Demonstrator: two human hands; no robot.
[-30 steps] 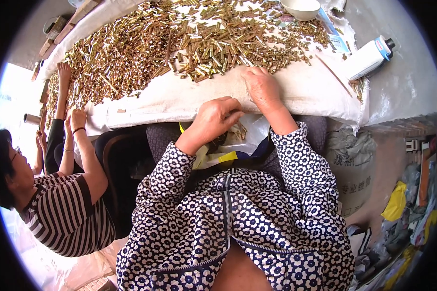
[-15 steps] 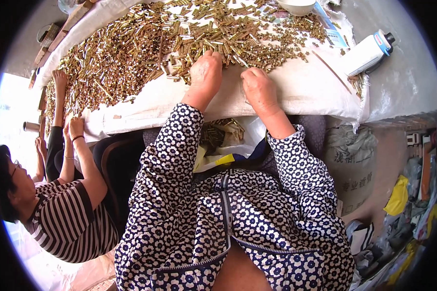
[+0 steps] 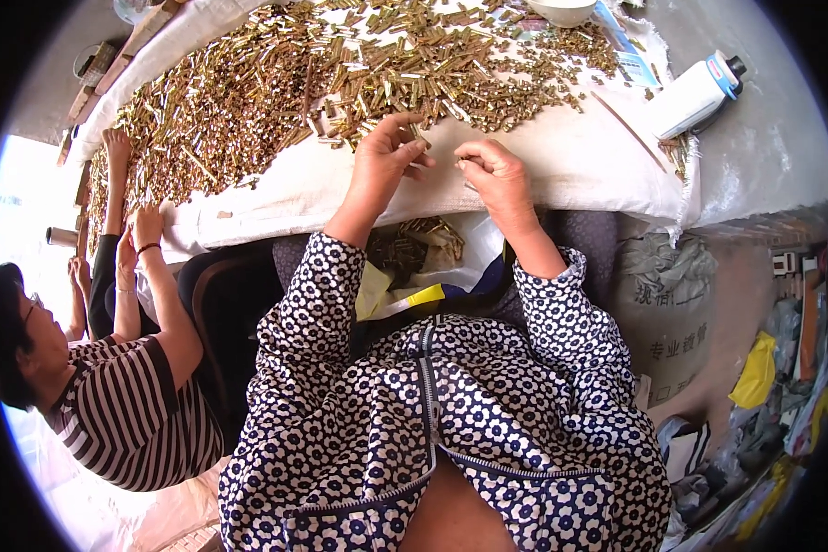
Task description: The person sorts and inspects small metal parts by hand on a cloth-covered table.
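A broad heap of small brass-coloured metal parts covers much of the cloth-covered table. Just off the heap's near edge, my left hand has a short brass-coloured metal piece between thumb and fingers, its other fingers curled loosely. To its right, over the bare cloth, my right hand is pinched closed. A tiny dark bit shows at its fingertips, too small to name. The two hands are a short gap apart, both palms turned inward.
An open bag with more metal pieces lies below the table edge. At the right are a thin stick and a white bottle; a white bowl stands at the back. A co-worker in stripes sits at the left, hands at the heap.
My left hand has drawn back from the heap's edge toward me and turned, showing a metal piece in its fingers. My right hand has shifted slightly nearer to me and rotated.
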